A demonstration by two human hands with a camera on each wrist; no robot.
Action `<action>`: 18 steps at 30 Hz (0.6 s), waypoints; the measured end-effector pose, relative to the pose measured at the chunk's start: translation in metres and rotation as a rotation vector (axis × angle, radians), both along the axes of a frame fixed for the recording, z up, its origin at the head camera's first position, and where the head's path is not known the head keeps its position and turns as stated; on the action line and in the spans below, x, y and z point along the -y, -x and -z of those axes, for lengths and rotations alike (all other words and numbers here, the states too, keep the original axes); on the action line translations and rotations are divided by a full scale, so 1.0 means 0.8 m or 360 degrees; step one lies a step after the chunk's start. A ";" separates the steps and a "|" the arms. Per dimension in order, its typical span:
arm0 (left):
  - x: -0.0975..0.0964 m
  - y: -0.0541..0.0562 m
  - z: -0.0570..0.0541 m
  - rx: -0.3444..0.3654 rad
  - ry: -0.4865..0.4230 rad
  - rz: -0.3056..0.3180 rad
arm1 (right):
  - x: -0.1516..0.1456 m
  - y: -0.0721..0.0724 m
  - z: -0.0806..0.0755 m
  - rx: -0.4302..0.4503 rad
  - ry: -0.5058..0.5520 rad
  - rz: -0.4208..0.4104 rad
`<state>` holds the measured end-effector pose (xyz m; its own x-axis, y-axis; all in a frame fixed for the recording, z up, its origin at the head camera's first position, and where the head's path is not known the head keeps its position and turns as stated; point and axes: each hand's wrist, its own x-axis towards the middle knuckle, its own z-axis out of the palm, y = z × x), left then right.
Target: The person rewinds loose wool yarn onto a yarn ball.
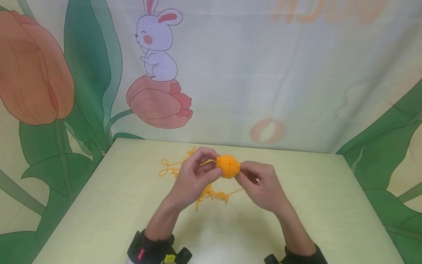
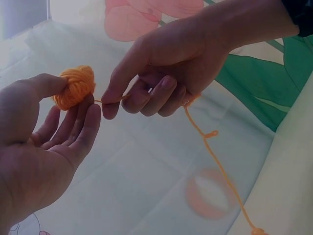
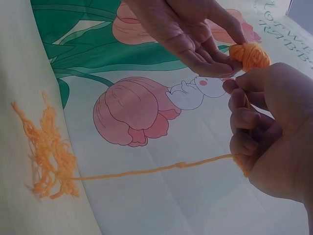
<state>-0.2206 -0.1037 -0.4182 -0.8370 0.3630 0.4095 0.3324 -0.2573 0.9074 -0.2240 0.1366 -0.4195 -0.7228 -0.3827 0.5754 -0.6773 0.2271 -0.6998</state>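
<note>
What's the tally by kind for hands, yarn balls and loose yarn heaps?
Hands: 2 (left hand, right hand)
Orange yarn ball: 1, held up
Loose orange yarn heap: 1, on the table
Total: 4

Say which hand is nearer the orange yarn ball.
Left: the left hand grips the yarn ball. The right hand is just apart from it, pinching its strand.

Letters "RABB" (image 3: 284,35) on the backdrop (image 1: 224,73)
</note>
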 end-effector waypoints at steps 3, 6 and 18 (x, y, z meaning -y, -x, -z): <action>-0.001 0.001 -0.001 0.0049 -0.0042 -0.0066 | 0.002 0.000 0.000 -0.0044 -0.0023 -0.0001; -0.001 0.001 -0.002 0.0064 -0.0065 -0.0094 | 0.003 0.000 0.001 -0.0080 -0.0037 -0.0015; -0.001 0.002 -0.002 -0.0018 0.0057 -0.0166 | 0.004 -0.002 -0.001 -0.0238 -0.0146 -0.0071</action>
